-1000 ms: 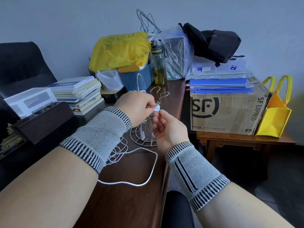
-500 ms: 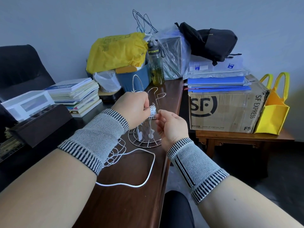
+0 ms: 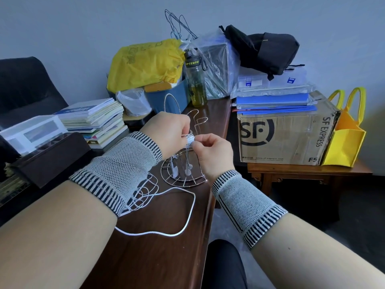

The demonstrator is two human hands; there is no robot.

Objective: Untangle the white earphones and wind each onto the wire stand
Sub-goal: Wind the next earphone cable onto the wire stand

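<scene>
Now left hand (image 3: 168,132) pinches wound bundle (image 3: 190,140) on wire stand (image 3: 183,172); right hand (image 3: 214,151) grasps cord end beside it. Keep turns tight; loose earphones (image 3: 145,197) behind left wrist.

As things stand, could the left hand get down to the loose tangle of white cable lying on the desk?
Probably yes. The loose tangle lies just under the left wrist, with nothing on top of it. But the left hand is pinching the wound cable on the wire stand, so it would have to let go first.
</scene>
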